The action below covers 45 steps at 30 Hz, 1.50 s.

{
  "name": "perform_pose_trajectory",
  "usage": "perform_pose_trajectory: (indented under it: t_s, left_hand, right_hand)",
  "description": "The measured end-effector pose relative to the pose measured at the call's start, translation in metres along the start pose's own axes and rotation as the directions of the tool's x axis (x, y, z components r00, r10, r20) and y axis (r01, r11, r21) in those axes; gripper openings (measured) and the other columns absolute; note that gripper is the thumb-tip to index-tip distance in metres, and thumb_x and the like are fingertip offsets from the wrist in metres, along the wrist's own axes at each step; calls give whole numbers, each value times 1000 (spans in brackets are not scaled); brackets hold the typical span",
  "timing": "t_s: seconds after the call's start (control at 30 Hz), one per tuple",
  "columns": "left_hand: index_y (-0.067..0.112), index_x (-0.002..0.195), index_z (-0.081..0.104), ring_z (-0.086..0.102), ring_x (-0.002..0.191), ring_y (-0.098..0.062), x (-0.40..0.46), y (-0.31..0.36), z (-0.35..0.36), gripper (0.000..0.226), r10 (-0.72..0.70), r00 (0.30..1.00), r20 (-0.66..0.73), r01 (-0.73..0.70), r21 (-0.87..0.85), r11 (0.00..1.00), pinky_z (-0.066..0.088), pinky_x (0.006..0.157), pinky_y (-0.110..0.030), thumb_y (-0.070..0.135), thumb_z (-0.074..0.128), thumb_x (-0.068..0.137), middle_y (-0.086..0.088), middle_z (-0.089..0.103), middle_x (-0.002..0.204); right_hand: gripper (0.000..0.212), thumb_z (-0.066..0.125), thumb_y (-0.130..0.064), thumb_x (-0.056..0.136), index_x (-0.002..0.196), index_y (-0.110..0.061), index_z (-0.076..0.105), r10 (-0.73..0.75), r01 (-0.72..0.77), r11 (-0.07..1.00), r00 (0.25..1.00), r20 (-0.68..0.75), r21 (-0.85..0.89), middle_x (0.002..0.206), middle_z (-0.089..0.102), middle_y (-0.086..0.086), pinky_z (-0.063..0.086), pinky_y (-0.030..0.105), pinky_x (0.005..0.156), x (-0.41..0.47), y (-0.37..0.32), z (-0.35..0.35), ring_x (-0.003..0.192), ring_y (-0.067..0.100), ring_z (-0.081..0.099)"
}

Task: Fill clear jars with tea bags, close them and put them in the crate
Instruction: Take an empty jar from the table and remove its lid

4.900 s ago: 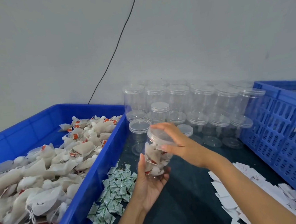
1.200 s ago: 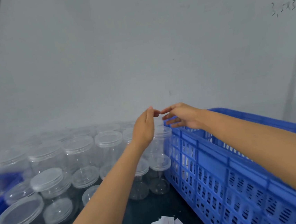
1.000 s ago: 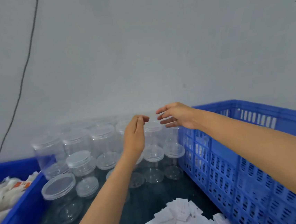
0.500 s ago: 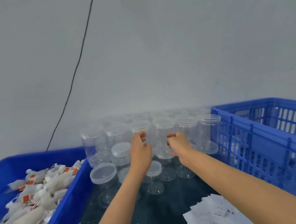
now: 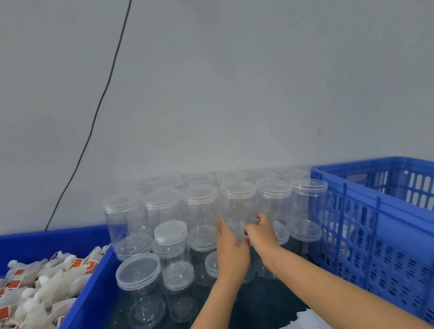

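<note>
Several empty clear jars (image 5: 173, 250) with clear lids stand in stacked rows against the wall. Both my hands reach into the middle of the rows around one clear jar (image 5: 240, 227). My left hand (image 5: 232, 253) lies against its left side with the fingers pointing up. My right hand (image 5: 262, 235) curls its fingers round the right side. My hands hide much of that jar. Tea bags (image 5: 37, 290) with orange tags fill the blue bin (image 5: 96, 298) on the left. The blue slatted crate (image 5: 376, 231) stands on the right.
White paper slips (image 5: 308, 326) lie on the dark table (image 5: 241, 318) near my right forearm. A black cable (image 5: 98, 104) runs down the grey wall behind the jars. One wide-lidded jar (image 5: 138, 271) stands close to the bin's wall.
My view swung left from the crate back to the jars. Both hands came down from the crate's rim and closed in on one jar in the middle rows.
</note>
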<state>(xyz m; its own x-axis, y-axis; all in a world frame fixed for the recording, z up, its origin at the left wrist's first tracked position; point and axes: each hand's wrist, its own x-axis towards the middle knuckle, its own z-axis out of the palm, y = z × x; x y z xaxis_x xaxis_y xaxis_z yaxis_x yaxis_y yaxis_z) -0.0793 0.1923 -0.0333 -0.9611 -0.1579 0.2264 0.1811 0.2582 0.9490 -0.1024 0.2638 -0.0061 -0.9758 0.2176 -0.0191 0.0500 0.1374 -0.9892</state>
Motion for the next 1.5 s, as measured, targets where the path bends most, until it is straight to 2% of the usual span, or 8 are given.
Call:
perform_pose_trajectory:
  t_s: [0.07,0.17,0.3,0.53,0.9,1.13,1.27,1.5]
  left_hand:
    - [10,154,16,25,146,-24,-1,0,2,68,14,1000,-3,-14,-13,1000,24,120,-39,8,51,96,-12,23,159]
    - [13,156,5,17,149,-23,-4,2,3,76,11,1000,-16,-11,-6,1000,22,120,-40,14,53,97,-9,15,162]
    - [17,156,-2,9,150,-21,-13,2,3,80,14,1000,-7,-14,-9,1000,18,120,-36,13,52,97,-7,7,163]
    - [14,155,4,28,141,-25,-27,-1,7,83,9,997,-77,-8,11,1000,36,111,-35,15,60,93,-7,5,158]
    - [13,155,-5,16,149,-28,-15,-1,11,84,-56,998,-24,58,105,993,25,118,-44,23,55,97,-8,-2,163]
    - [14,155,-6,42,124,-15,-29,-2,9,92,1,1000,-15,0,40,999,42,94,-19,5,59,91,-5,-8,156]
    - [20,154,5,45,115,-11,-54,-4,5,92,48,997,-52,-49,-4,999,45,93,-19,6,67,87,1,4,149]
    - [24,151,22,40,121,-14,-110,-27,-26,100,167,975,-150,-135,202,970,45,100,-26,16,84,73,0,19,135]
  right_hand:
    - [54,45,2,90,141,-12,36,-18,18,1000,1000,-2,-16,125,48,6,47,30,84,0,1,2,102,19,51]
    - [61,46,3,88,145,-12,31,-37,37,999,999,-6,-36,142,38,11,43,44,103,-2,1,5,122,28,46]
    - [66,48,3,87,148,-12,27,-34,33,999,999,-29,-30,147,28,11,44,44,101,-7,2,4,126,31,42]
    - [75,58,-2,83,148,-15,22,-15,12,998,999,-53,-54,144,29,12,44,48,101,-15,6,-2,126,33,40]
    - [76,61,-1,81,144,-19,25,54,-56,996,998,-27,-75,141,39,12,46,49,99,-7,2,3,125,34,42]
    - [86,77,-4,74,141,-23,26,15,-15,1000,999,35,18,142,34,13,51,47,94,-18,11,-5,119,33,50]
    - [72,83,-13,71,120,-26,32,-70,62,989,996,61,132,125,51,6,51,31,80,-43,17,-17,111,23,55]
    - [73,83,-15,72,127,-21,37,-85,66,992,978,192,105,115,54,-4,41,14,69,-106,40,-26,99,6,54]
